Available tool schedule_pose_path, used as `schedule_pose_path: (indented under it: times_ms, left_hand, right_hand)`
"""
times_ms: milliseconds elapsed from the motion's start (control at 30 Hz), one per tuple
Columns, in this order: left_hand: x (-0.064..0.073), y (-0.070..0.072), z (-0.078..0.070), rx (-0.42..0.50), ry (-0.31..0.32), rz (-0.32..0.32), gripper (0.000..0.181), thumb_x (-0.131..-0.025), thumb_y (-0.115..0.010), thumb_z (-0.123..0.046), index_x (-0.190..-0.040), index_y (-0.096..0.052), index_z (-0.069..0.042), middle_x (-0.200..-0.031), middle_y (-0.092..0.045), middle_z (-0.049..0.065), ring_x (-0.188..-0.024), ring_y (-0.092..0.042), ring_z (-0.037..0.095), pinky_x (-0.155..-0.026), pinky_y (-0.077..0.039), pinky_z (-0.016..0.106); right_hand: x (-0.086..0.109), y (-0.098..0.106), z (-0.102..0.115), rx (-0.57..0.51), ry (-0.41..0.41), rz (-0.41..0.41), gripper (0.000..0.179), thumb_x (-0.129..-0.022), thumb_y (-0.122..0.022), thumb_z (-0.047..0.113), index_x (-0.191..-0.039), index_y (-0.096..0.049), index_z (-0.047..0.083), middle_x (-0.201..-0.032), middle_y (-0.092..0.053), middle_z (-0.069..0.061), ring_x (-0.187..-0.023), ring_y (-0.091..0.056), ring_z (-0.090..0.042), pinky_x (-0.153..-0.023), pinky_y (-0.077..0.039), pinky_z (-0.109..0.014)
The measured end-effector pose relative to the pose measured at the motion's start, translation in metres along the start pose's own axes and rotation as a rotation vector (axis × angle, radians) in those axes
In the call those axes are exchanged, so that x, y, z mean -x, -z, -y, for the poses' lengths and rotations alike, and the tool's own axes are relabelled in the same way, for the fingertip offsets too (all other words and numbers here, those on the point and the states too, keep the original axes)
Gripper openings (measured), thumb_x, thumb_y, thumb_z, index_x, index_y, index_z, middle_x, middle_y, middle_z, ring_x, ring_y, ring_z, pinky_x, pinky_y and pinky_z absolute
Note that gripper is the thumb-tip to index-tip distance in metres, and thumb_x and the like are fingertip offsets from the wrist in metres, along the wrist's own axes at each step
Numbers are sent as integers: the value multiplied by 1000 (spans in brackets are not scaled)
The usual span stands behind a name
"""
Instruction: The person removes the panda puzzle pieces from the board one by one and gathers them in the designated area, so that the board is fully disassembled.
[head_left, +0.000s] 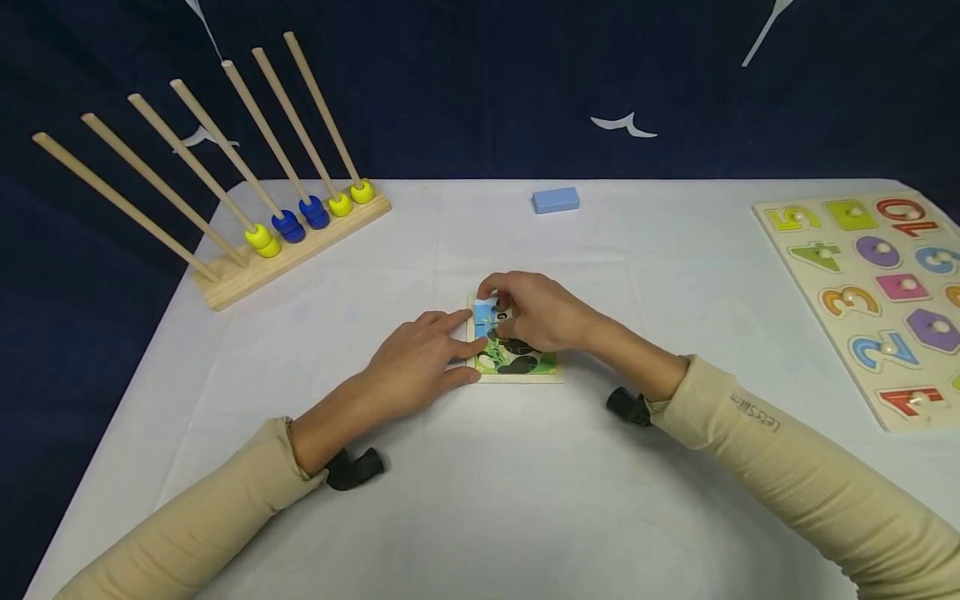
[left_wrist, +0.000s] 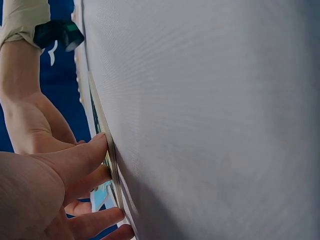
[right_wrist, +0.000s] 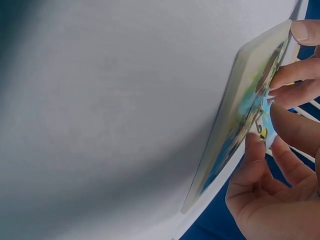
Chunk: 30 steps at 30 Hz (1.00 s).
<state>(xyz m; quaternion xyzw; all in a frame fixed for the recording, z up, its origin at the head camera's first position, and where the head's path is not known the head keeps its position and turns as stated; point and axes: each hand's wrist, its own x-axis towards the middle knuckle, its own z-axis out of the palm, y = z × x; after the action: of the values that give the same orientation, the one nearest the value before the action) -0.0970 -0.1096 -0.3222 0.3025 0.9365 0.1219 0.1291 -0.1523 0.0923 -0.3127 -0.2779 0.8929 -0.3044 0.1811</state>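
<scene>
Pale wood forms the tray (head_left: 517, 379) of a small panda puzzle, which lies flat near the middle of the white table (head_left: 495, 517), between both hands. A light blue puzzle piece (right_wrist: 269, 117) is tilted at the puzzle's surface. The right hand (head_left: 542, 312) reaches across the puzzle from its right side; its thumb and fingers are clamped on that piece. The left hand (head_left: 418, 364) is at the tray's left side, fingers apart, with fingertips at the edge and over the picture; its thumb touches the tray's near left corner.

Beige sleeves (head_left: 210, 508) cover both forearms. A black fitting (head_left: 355, 469) projects beside the left cuff, and a second one beside the right cuff.

Beyond the puzzle, a blue block (head_left: 556, 201) rests near the table's far edge. At far left stands a wooden bead rack (head_left: 236, 287) with seven slanted rods and yellow and blue beads at their bases. At far right lies a number board (head_left: 900, 380) with knobbed numerals and shapes. A dark blue curtain (head_left: 450, 92) with white bird figures hangs behind the table.
</scene>
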Motion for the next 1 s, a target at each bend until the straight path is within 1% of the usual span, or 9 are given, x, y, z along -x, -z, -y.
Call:
schedule_pose_path:
  times_ms: [67,167,333,467,600,733,833,900,1000]
  left_hand:
    - [0,0,0,1,-3,-1,40,-97,-64,-33,-134,-64,-18,-152,-40,17,-133,-42,36,-97,-43,51]
    - [0,0,1,1,-5,0,40,-97,-64,-34,-134,-64,-18,-152,-40,17,-133,-42,36,-97,-43,51]
    - [0,0,0,-6,-7,1,40,-97,-64,-34,-134,-64,-18,-152,-40,17,-133,-42,36,-97,-43,51]
    - [0,1,0,-12,-6,2,40,-97,-64,-34,-134,-64,-18,-152,-40,17,-133,-42,35,-96,-44,51]
    - [0,1,0,-11,-3,1,40,-97,-64,-34,-134,-64,-18,-152,-40,16,-133,-42,35,-96,-44,51]
    - [0,1,0,-4,5,3,41,-97,-64,-34,-135,-64,-19,-152,-40,16,-133,-41,35,-97,-43,51]
    - [0,1,0,0,10,8,41,-97,-64,-35,-135,-63,-19,-152,-40,16,-134,-41,35,-98,-42,51]
    - [0,1,0,0,11,12,41,-97,-64,-35,-135,-63,-19,-152,-40,16,-134,-41,35,-98,-42,51]
    - [0,1,0,-3,12,16,41,-98,-63,-35,-135,-63,-19,-152,-39,16,-134,-41,35,-98,-42,51]
  right_hand:
    - [0,1,0,-33,8,-1,36,-86,-67,-6,-120,-62,3,-94,-62,-9,-86,-56,-25,-80,-46,-38]
    - [1,2,-1,-71,18,3,34,-86,-64,-7,-118,-61,4,-85,-61,-7,-78,-55,-22,-76,-45,-37]
    - [1,1,-4,-92,38,21,33,-87,-60,-9,-118,-60,2,-74,-59,-4,-69,-54,-19,-74,-45,-36]
    - [0,1,-5,-86,47,16,33,-88,-60,-9,-118,-60,1,-72,-58,-3,-67,-54,-18,-73,-45,-35]
    - [-1,1,-7,-109,63,1,35,-86,-59,-10,-119,-60,0,-73,-58,-3,-66,-52,-18,-72,-45,-35]
    - [0,2,-8,-161,85,-17,37,-82,-56,-11,-117,-61,0,-72,-57,-4,-65,-51,-18,-70,-44,-35]
    - [2,3,-9,-212,85,-28,39,-78,-50,-12,-114,-61,0,-70,-54,-4,-63,-49,-19,-68,-42,-35]
    - [3,4,-10,-238,83,-38,39,-78,-48,-11,-113,-61,1,-69,-54,-4,-61,-47,-18,-66,-41,-33]
    - [5,5,-11,-265,80,-50,36,-80,-47,-9,-111,-61,2,-69,-53,-5,-59,-46,-18,-63,-40,-32]
